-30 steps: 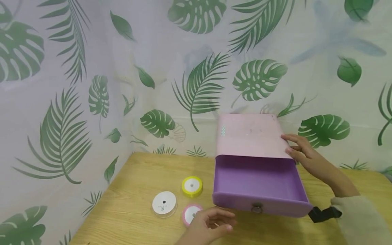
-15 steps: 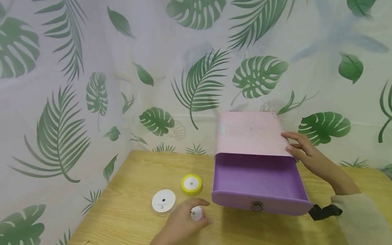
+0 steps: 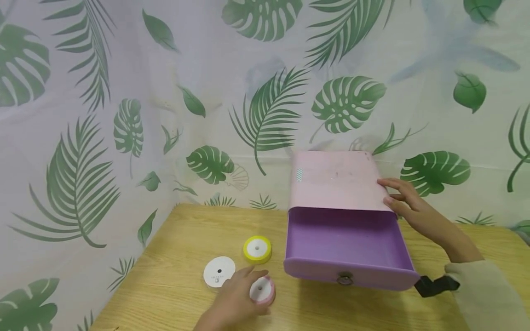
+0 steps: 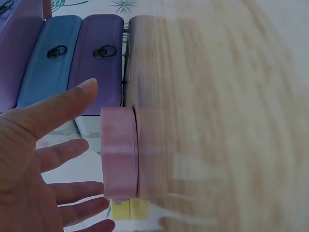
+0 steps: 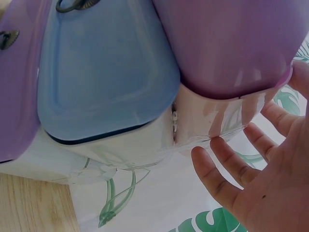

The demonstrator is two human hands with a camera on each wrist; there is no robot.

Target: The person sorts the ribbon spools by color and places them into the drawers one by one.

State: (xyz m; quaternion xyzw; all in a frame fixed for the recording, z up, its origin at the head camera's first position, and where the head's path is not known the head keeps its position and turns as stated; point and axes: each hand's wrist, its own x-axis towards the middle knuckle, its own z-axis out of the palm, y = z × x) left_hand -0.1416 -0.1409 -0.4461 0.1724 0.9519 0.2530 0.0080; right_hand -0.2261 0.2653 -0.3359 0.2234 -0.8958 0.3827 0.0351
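Note:
A spool of pink ribbon [image 3: 262,289] lies flat on the table, with my left hand [image 3: 237,294] around its left side. In the left wrist view that hand's thumb [image 4: 87,89] stands apart from the pink spool [image 4: 119,153], and the fingers are spread beside its rim; whether a fingertip touches it I cannot tell. My right hand [image 3: 414,209] rests its fingers against the right side of a pink drawer cabinet [image 3: 335,179]. Its purple top drawer [image 3: 348,239] is pulled out, with nothing in it.
A yellow ribbon spool [image 3: 257,249] and a white spool [image 3: 219,271] lie left of the cabinet on the wooden table [image 3: 186,230]. Blue [image 5: 106,72] and purple drawer fronts show below the open drawer in the wrist views. A leaf-patterned curtain [image 3: 165,92] hangs behind.
My left hand has moved left from near the drawer front to the pink spool, now around its left side. The right hand stays on the cabinet.

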